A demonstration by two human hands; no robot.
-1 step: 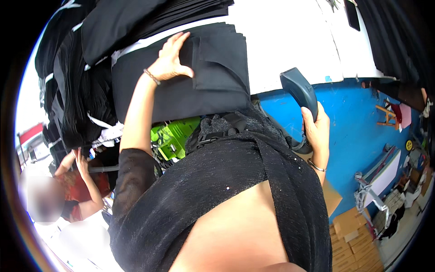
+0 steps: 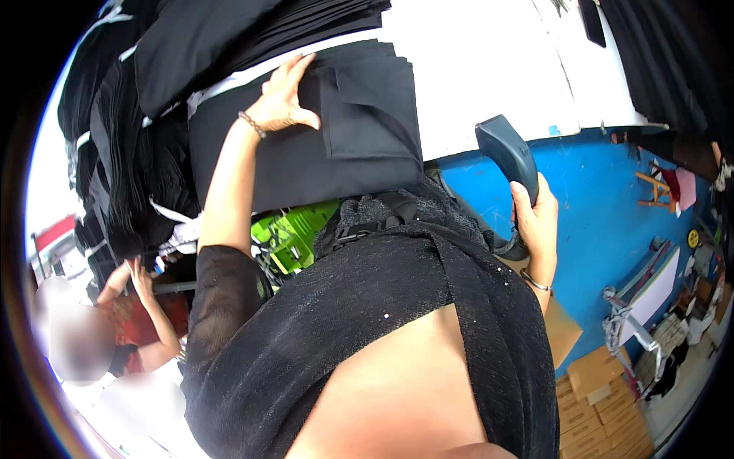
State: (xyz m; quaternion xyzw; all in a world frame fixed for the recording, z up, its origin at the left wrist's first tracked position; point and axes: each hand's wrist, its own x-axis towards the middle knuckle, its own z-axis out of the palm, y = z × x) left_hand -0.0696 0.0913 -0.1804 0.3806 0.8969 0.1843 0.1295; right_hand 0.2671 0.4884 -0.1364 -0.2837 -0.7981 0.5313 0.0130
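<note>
A stack of folded black cloth (image 2: 298,172) lies on the white table at its near edge, with a smaller folded panel (image 2: 371,122) on top. My left hand (image 2: 283,103) rests flat on this stack, fingers stretched and thumb spread, holding nothing. Off the table's edge, to the right, my right hand (image 2: 537,218) is closed round the lower end of a dark blue-grey handheld device (image 2: 508,147). The device has a curved grip and a broad, flat head that points up and left. Its exact kind cannot be made out.
More black cloth (image 2: 202,46) is piled at the far left, and bundles (image 2: 115,168) hang beside it. Below the stack is a green plastic crate (image 2: 294,241). Another person's hands (image 2: 138,279) show at left. Cardboard boxes (image 2: 604,405) stand on the blue floor (image 2: 589,229) at right.
My left hand has shifted very slightly to the left over the cloth. My right hand still grips the device in nearly the same place.
</note>
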